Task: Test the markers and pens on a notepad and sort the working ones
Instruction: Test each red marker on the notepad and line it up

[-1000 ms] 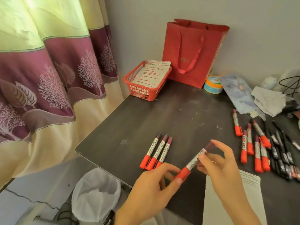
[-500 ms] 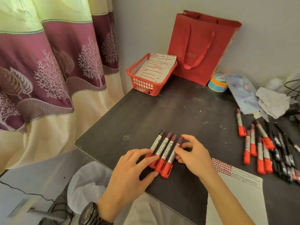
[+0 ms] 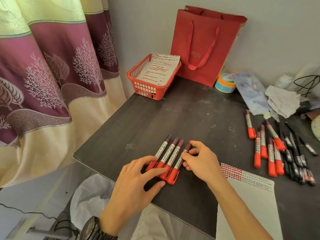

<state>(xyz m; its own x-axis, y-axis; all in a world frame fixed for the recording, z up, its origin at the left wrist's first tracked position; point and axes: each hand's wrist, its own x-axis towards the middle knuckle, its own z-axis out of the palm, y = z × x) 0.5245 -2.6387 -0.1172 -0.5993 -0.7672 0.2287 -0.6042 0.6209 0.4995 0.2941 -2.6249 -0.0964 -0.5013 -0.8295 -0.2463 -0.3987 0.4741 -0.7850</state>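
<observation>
Four red-capped markers [image 3: 168, 153] lie side by side near the front edge of the dark table [image 3: 173, 115]. My left hand [image 3: 136, 184] rests on their red cap ends with straight fingers. My right hand [image 3: 202, 161] pinches the rightmost marker [image 3: 178, 164] near its dark end, holding it against the row. A white notepad sheet [image 3: 245, 205] with red test marks lies at the front right. Further right lie several more red markers [image 3: 270, 149] and black pens [image 3: 294, 158].
A red basket [image 3: 138, 78] holding a marked sheet stands at the back, beside a red paper bag [image 3: 204, 45] and a tape roll [image 3: 225, 82]. Crumpled paper and cloth lie back right. A lined bin [image 3: 90, 193] sits below the table's left edge, by the curtain [image 3: 43, 75].
The marker I held in the air with both hands now lies on the table as the fourth in the row. My left hand has moved onto the cap ends.
</observation>
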